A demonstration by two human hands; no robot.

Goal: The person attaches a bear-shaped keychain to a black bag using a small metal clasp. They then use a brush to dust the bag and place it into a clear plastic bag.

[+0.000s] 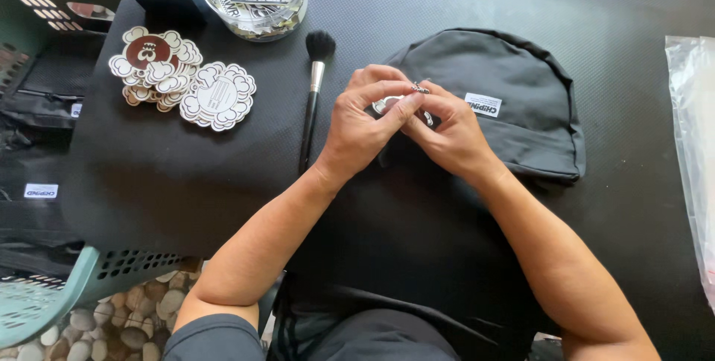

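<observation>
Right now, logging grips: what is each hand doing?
Left hand: fingers closed, pinching the small round silver charm over the black fabric backpack.
Right hand: closed on the same charm's small metal clasp.

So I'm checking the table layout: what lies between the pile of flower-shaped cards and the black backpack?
In the head view, a black makeup brush lies on the dark mat between the cards and the backpack.
</observation>
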